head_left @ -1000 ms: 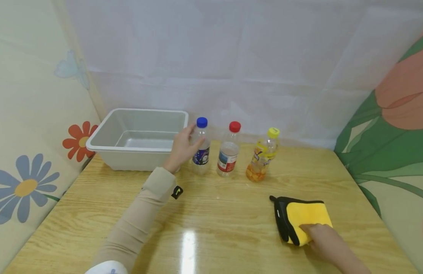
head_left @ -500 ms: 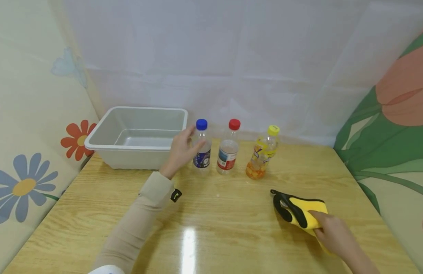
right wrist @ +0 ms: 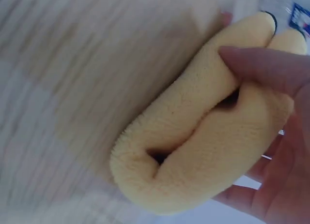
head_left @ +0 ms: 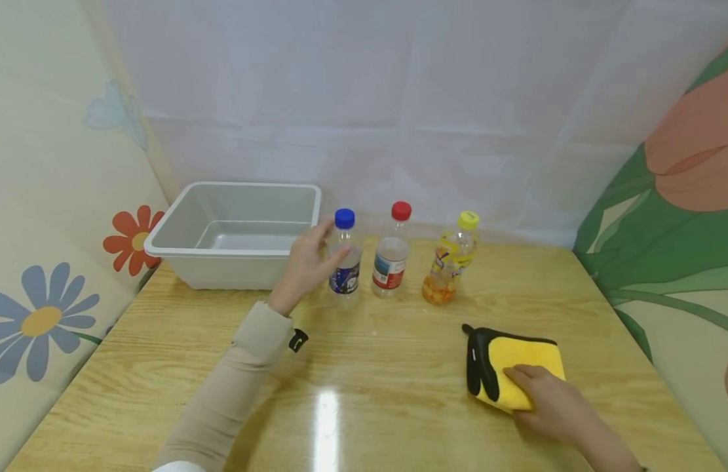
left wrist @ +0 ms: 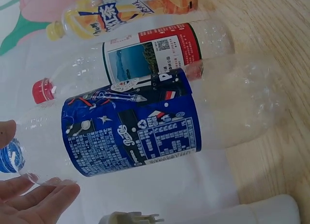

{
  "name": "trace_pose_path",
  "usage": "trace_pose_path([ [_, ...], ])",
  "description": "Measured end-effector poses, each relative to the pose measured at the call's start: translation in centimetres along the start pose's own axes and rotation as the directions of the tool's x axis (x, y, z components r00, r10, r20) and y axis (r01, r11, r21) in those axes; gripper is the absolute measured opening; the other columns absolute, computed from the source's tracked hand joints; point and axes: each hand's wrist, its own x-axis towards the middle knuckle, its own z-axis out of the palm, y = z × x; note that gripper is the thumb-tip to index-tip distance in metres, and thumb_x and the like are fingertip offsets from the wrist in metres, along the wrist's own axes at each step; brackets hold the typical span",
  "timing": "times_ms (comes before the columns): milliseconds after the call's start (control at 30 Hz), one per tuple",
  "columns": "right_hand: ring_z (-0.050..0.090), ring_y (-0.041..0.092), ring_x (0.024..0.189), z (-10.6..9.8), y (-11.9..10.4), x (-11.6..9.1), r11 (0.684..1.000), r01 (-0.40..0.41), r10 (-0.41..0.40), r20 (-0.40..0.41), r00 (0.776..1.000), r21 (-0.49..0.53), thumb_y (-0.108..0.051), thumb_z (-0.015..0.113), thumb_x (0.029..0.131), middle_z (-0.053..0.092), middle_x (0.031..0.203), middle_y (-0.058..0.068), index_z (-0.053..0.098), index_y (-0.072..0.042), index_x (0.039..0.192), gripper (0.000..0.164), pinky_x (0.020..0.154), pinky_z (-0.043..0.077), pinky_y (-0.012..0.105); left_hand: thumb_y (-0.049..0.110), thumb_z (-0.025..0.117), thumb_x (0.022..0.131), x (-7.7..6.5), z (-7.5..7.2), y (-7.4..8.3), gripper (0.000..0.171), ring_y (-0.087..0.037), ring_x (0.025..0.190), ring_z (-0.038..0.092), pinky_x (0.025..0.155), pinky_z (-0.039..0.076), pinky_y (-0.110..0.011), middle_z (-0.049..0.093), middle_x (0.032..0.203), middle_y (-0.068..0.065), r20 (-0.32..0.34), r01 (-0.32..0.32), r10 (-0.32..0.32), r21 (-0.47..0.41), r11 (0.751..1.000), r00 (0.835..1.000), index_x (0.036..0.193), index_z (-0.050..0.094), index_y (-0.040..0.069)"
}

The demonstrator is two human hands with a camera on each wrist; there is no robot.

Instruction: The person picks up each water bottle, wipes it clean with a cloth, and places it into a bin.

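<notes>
My left hand [head_left: 303, 265] holds the blue-capped plastic bottle [head_left: 344, 278] near its neck. In the left wrist view the thumb lies on one side of the bottle [left wrist: 131, 127] and the fingers [left wrist: 48, 200] on the other. It stands nearly upright and has a dark blue label. On the right, my right hand [head_left: 546, 400] grips a folded cloth [head_left: 531, 353], yellow with a black edge. The right wrist view has the thumb [right wrist: 271, 67] pressing on the fluffy folded cloth [right wrist: 193, 146], with other fingers behind it.
Beside the held bottle stand a red-capped bottle [head_left: 390, 265] and a yellow-capped bottle [head_left: 449, 265] with an orange label. A grey-white plastic bin [head_left: 234, 272] sits left of them. Behind the wooden table [head_left: 387, 387] hangs a pale cloth wall [head_left: 364, 111].
My right hand tilted the folded cloth up, then brought it down flatter, a little to the left. The blue-capped bottle has shifted slightly toward me in my left hand.
</notes>
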Motion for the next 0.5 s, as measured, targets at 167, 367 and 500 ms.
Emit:
trace_pose_path([
  [167,0.053,0.039,0.101,-1.0,1.0,0.2,0.992,0.056,-0.059,0.027,0.998,0.111,-0.049,0.069,0.074,0.058,0.113,0.020,0.059,0.001,0.115,0.064,0.079,0.048,0.055,0.012,0.070,0.080,-0.4,-0.2,0.6,0.042,-0.028,0.077,0.057,0.066,0.052,-0.035,0.061,0.095,-0.022,-0.011,-0.041,0.041,0.002,0.999,0.999,0.111,0.053,-0.010],
  [367,0.047,0.050,0.105,-1.9,3.5,1.3,0.964,0.190,-0.190,-0.014,0.982,0.186,-0.035,0.071,0.076,0.051,0.118,0.031,0.055,0.007,0.117,0.061,0.078,0.043,0.062,0.011,0.069,0.080,-1.0,-0.5,1.2,0.043,-0.029,0.082,0.058,0.069,0.053,-0.034,0.061,0.097,-0.022,-0.006,-0.041,0.041,-0.004,0.999,0.999,0.113,0.052,-0.010],
  [500,0.028,0.058,0.116,-1.4,4.0,2.0,0.966,0.135,-0.165,0.127,0.978,0.221,-0.049,0.075,0.063,0.033,0.131,0.038,0.044,0.007,0.128,0.091,0.082,0.035,0.069,0.012,0.068,0.081,-1.5,-0.6,1.6,0.050,-0.032,0.096,0.057,0.078,0.053,-0.034,0.058,0.110,-0.025,0.029,0.012,-0.012,-0.021,1.000,0.999,0.120,0.048,-0.011],
])
